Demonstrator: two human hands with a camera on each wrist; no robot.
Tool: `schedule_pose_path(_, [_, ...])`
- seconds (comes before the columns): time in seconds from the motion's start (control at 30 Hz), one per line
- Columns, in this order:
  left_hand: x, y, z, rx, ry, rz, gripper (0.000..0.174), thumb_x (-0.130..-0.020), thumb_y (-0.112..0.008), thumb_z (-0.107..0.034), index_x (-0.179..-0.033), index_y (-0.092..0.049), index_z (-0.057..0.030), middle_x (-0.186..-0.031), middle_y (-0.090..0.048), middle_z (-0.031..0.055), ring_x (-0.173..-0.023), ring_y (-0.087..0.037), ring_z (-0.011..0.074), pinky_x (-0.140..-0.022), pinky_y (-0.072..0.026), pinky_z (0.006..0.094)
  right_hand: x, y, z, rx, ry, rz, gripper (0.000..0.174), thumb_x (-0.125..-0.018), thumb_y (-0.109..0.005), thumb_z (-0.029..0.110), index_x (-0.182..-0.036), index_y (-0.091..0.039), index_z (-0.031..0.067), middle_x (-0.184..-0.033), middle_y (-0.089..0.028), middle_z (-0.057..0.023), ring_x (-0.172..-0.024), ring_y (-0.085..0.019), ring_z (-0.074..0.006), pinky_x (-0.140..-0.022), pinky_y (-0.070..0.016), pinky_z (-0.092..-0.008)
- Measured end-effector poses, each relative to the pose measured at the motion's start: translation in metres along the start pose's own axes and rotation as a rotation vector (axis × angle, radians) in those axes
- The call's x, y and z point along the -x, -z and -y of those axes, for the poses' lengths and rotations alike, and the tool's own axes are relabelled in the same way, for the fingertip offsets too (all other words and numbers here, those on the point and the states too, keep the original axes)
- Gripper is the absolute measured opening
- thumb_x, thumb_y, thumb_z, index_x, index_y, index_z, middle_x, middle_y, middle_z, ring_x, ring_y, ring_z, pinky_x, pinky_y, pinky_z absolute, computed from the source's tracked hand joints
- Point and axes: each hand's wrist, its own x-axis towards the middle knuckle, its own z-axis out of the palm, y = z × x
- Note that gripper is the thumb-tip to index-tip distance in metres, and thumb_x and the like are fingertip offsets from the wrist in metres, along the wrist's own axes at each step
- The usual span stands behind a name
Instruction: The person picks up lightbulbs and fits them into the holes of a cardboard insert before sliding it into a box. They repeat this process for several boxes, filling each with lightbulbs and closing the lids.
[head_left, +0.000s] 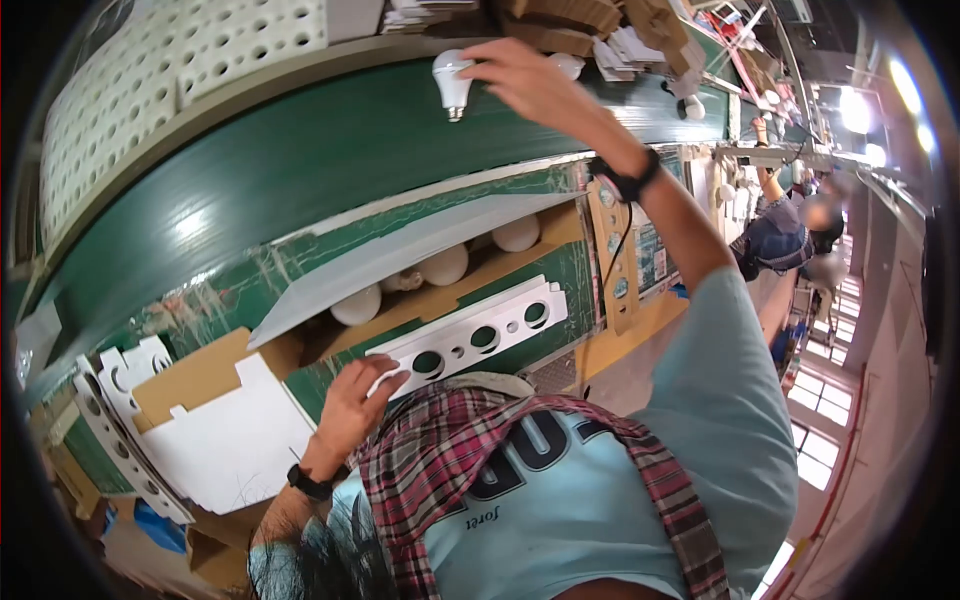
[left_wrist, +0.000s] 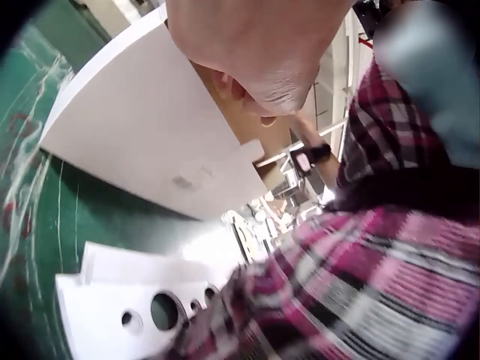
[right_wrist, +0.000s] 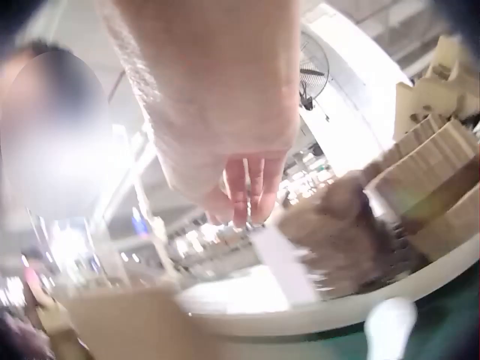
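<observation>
In the head view my right hand (head_left: 525,85) reaches far forward over the green belt and pinches a white light bulb (head_left: 453,80) by its round dome, metal base hanging down. My own hand largely hides that bulb in the right wrist view. Low in front of my body, my left hand (head_left: 357,400) has loosely bent fingers over the left end of a white cardboard insert (head_left: 450,345) with round holes. The left wrist view shows the left hand (left_wrist: 262,45) above the insert (left_wrist: 112,304), whose end lies apart from the fingers.
An open cardboard box (head_left: 560,232) holds several white bulbs (head_left: 445,265) under a raised white flap (head_left: 400,235). More folded white cardboard (head_left: 220,435) lies at left. A white perforated rack (head_left: 120,110) stands back left; cardboard stacks (head_left: 570,15) line the far side.
</observation>
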Motion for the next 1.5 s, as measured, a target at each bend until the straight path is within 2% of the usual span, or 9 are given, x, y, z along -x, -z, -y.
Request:
schedule_pose_path(0.13, [0.015,-0.046,0.014,-0.175,0.152,0.228,0.058,-0.071,-0.066,-0.007,-0.126,-0.048,-0.0082,-0.135,-0.04,0.0169,-0.126,-0.037,0.0343,-0.104,-0.0322,0.0479,-0.002,-0.089,-0.054,0.112,0.167,0.295,0.051,-0.077,-0.053,-0.003,-0.124,-0.05,0.0147,-0.14,-0.038,-0.0038,-0.129,-0.035,-0.0316,-0.106,-0.0325,-0.0461])
schedule_pose_path(0.17, [0.016,-0.055,0.016,-0.191,0.181,0.273,0.062,-0.071,-0.068,-0.009,-0.129,-0.045,-0.0083,-0.138,-0.036,0.0176,-0.129,-0.034,0.0342,-0.105,-0.0287,0.049,0.006,-0.121,-0.069,0.107,0.209,0.089,0.05,-0.068,-0.059,-0.007,-0.114,-0.054,0.0118,-0.127,-0.046,-0.0062,-0.118,-0.042,-0.0273,-0.097,-0.0376,-0.038])
schedule_pose_path(0.33, [0.03,-0.097,0.026,-0.332,0.234,0.274,0.084,-0.065,-0.076,-0.018,-0.137,-0.034,-0.0083,-0.146,-0.026,0.019,-0.135,-0.027,0.0334,-0.11,-0.019,0.0515,0.006,-0.107,-0.057,0.295,-0.11,0.33,0.042,-0.066,-0.071,0.016,-0.106,-0.059,0.0118,-0.115,-0.048,-0.0125,-0.113,-0.044,-0.0337,-0.092,-0.0436,-0.0433])
schedule_pose_path(0.47, [0.028,-0.093,0.014,-0.397,0.261,0.304,0.089,-0.064,-0.079,-0.018,-0.139,-0.031,-0.008,-0.147,-0.022,0.0181,-0.136,-0.025,0.033,-0.11,-0.0196,0.0507,0.081,-0.102,-0.083,-0.065,-0.317,0.16,0.044,-0.062,-0.072,0.026,-0.1,-0.06,0.0068,-0.094,-0.059,-0.0147,-0.093,-0.058,-0.0331,-0.074,-0.0505,-0.0455])
schedule_pose_path(0.63, [0.035,-0.084,-0.012,-0.14,0.278,0.171,0.075,-0.061,-0.079,-0.014,-0.128,-0.045,-0.0117,-0.139,-0.031,0.019,-0.125,-0.033,0.0404,-0.106,-0.0283,0.0484,0.181,0.03,-0.013,-0.414,-0.909,-0.081,0.057,-0.075,-0.071,0.038,-0.115,-0.056,-0.0001,-0.097,-0.065,-0.0111,-0.087,-0.063,-0.0174,-0.074,-0.0499,-0.0297])
schedule_pose_path(0.8, [0.018,-0.082,-0.035,0.184,0.295,0.053,0.054,-0.064,-0.078,-0.014,-0.114,-0.056,-0.0113,-0.134,-0.039,0.0173,-0.122,-0.039,0.0356,-0.104,-0.0309,0.043,0.275,0.131,0.116,-0.803,-1.001,-0.433,0.053,-0.08,-0.069,0.029,-0.121,-0.052,0.0003,-0.104,-0.062,-0.0075,-0.093,-0.059,-0.0132,-0.078,-0.0495,-0.0278])
schedule_pose_path(0.93, [-0.026,-0.091,-0.065,0.85,0.496,0.12,0.05,-0.072,-0.07,-0.019,-0.117,-0.052,-0.006,-0.126,-0.048,0.0104,-0.115,-0.048,0.0214,-0.099,-0.0366,0.0353,0.307,0.165,0.208,-0.746,-1.005,-0.243,0.057,-0.072,-0.074,0.023,-0.123,-0.052,0.008,-0.109,-0.059,-0.0058,-0.099,-0.057,-0.0157,-0.082,-0.0479,-0.0292])
schedule_pose_path(1.23, [-0.097,-0.079,-0.153,1.366,0.367,0.25,0.067,-0.08,-0.064,-0.042,-0.128,-0.042,-0.0009,-0.122,-0.052,0.0112,-0.111,-0.052,0.0203,-0.099,-0.0407,0.0361,0.302,0.146,0.316,-0.716,-0.987,-0.336,0.055,-0.066,-0.079,0.022,-0.114,-0.055,0.0079,-0.104,-0.06,-0.0081,-0.096,-0.06,-0.0211,-0.081,-0.0456,-0.032])
schedule_pose_path(1.5, [-0.103,-0.081,-0.146,1.091,0.074,0.126,0.074,-0.07,-0.077,-0.04,-0.127,-0.043,-0.0053,-0.138,-0.035,0.0135,-0.126,-0.038,0.0236,-0.103,-0.0343,0.0377,0.261,0.122,0.332,-0.564,-0.908,-0.403,0.055,-0.067,-0.079,0.027,-0.112,-0.053,0.0057,-0.105,-0.059,-0.0122,-0.095,-0.06,-0.0247,-0.081,-0.046,-0.0341])
